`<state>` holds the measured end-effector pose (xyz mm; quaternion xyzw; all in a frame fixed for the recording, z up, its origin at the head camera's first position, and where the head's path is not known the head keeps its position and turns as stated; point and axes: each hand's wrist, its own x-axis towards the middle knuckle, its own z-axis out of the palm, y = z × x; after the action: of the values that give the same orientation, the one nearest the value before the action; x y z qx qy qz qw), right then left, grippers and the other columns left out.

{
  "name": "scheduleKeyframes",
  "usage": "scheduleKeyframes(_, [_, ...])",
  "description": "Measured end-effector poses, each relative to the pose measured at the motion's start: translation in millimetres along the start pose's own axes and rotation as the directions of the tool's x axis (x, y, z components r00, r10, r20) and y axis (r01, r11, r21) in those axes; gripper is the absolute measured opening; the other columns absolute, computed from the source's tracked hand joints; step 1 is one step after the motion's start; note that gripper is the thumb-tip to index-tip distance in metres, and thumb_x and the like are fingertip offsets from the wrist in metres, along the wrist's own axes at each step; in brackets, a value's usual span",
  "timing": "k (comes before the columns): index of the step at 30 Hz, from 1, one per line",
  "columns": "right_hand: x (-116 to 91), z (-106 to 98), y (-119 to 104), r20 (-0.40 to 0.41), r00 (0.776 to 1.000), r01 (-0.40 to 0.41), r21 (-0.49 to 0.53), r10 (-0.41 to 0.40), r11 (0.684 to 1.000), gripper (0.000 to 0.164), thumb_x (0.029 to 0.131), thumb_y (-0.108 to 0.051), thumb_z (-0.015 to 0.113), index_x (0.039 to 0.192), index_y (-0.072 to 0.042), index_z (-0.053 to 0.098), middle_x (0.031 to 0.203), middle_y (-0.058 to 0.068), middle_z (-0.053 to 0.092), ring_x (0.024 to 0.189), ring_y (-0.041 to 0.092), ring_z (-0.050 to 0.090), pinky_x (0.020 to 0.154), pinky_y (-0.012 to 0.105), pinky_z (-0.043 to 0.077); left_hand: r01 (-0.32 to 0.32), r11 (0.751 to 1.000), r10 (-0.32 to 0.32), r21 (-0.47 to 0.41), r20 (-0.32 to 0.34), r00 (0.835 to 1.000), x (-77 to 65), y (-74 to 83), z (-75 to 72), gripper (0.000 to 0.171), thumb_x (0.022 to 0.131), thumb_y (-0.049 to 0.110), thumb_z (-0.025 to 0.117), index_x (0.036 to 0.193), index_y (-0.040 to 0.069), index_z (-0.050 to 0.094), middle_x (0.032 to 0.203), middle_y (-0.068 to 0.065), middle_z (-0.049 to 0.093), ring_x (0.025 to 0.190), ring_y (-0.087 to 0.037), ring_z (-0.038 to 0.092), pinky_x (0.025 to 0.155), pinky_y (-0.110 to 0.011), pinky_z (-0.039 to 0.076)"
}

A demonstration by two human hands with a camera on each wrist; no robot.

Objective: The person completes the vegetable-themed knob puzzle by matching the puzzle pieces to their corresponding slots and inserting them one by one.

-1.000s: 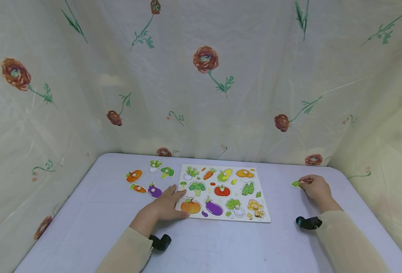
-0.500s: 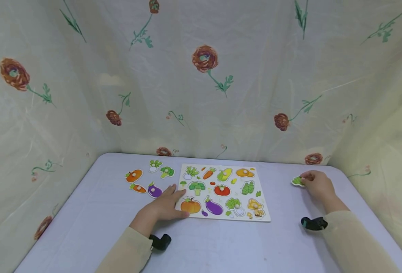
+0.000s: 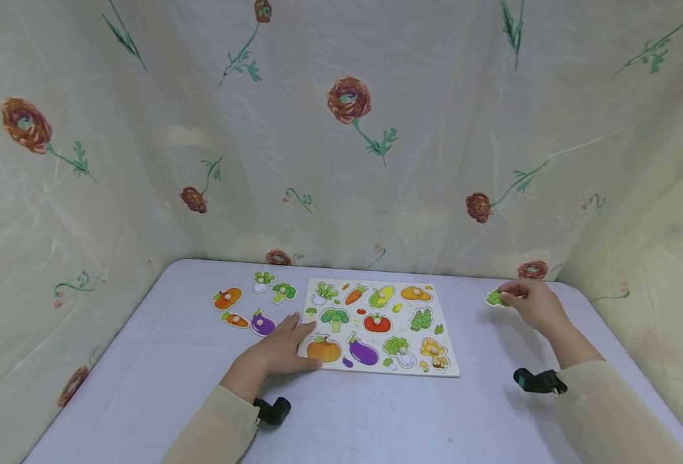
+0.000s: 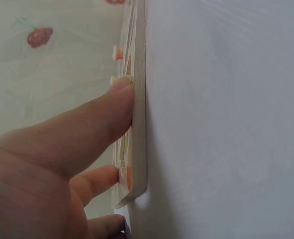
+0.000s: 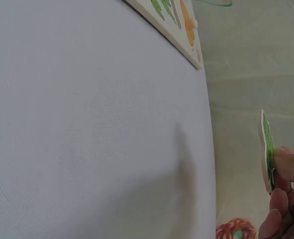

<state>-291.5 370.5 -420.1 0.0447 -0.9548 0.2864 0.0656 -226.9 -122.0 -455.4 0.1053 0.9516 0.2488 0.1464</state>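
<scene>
My right hand (image 3: 535,309) pinches a green vegetable puzzle piece (image 3: 495,298) by its knob side, held up off the table right of the puzzle board. In the right wrist view, the green piece (image 5: 267,149) appears nearly edge-on between thumb and fingers. My left hand (image 3: 283,348) rests on the left edge of the white vegetable puzzle board (image 3: 452,372), fingers spread. The left wrist view has the thumb (image 4: 104,112) against the board's edge (image 4: 139,149). Knobbed pieces such as the corn (image 3: 382,297), tomato (image 3: 377,323) and mushroom (image 3: 435,353) lie in the board.
Left of the board lie loose pieces: a pumpkin (image 3: 227,298), a white radish (image 3: 263,281), a broccoli (image 3: 284,292), a carrot (image 3: 234,319) and an eggplant (image 3: 263,324) beside my left hand. A flowered curtain (image 3: 423,193) stands behind the white table (image 3: 376,419).
My right hand has lifted the green puzzle piece off the table and moved it slightly back and to the left. The left hand and the board have stayed in place.
</scene>
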Motion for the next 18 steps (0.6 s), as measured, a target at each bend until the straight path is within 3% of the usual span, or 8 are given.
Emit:
scheduleKeyframes(7, [-4.4, 2.6, -23.4, 0.017, 0.999, 0.035, 0.011, -0.035, 0.999, 0.020, 0.098, -0.011, 0.065, 0.109, 0.005, 0.068, 0.093, 0.015, 0.069, 0.081, 0.024, 0.057, 0.063, 0.031, 0.047, -0.005, 1.000, 0.005, 0.006, 0.005, 1.000, 0.4, -1.7, -0.1, 0.085, 0.084, 0.053, 0.075, 0.155, 0.023, 0.040, 0.166, -0.014, 0.017, 0.153, -0.034, 0.012, 0.115, -0.064, 0.024])
scheduleKeyframes(18, [-9.5, 10.8, -60.3, 0.095, 0.995, 0.021, 0.048, -0.026, 0.999, 0.022, 0.100, -0.015, 0.062, 0.114, 0.002, 0.067, 0.103, 0.016, 0.067, 0.088, 0.027, 0.056, 0.071, 0.033, 0.050, -0.006, 1.000, 0.007, -0.013, 0.005, 1.000, -0.3, -0.5, 0.0, 0.085, 0.083, 0.052, 0.076, 0.155, 0.022, 0.041, 0.166, -0.015, 0.018, 0.153, -0.034, 0.012, 0.114, -0.065, 0.025])
